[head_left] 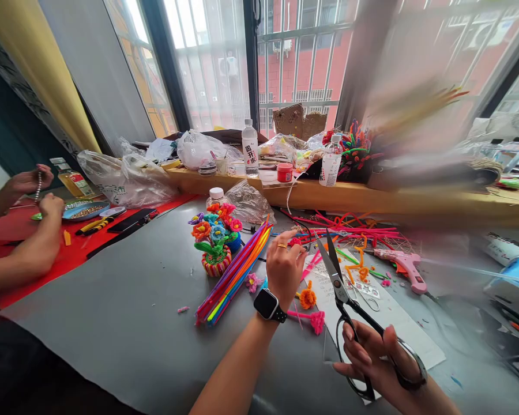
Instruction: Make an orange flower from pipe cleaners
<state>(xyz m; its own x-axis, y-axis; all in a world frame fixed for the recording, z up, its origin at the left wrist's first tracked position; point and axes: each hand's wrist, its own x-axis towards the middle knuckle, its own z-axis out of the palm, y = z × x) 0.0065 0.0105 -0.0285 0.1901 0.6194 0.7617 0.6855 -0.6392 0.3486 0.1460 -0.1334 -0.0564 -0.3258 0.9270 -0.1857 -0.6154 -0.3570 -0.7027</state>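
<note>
My right hand (372,351) has its fingers through the black handles of a large pair of scissors (338,288), whose blades point up and stand slightly apart. Left of the blades, my left hand (284,259), with a black watch on the wrist, has its fingers curled together; what they hold, if anything, is hidden. Under and beside my hands lie an orange pipe-cleaner flower (308,298), a pink pipe-cleaner flower (317,323) and a small lilac flower (253,282). A bundle of colourful pipe cleaners (236,274) lies left of my left wrist.
A pot of pipe-cleaner flowers (216,265) stands behind the bundle. A pink glue gun (409,268) and white paper (398,328) lie at right. Water bottles (249,150) line the wooden sill. At far left, another person's hands (47,202) hold a bead string above a red cloth.
</note>
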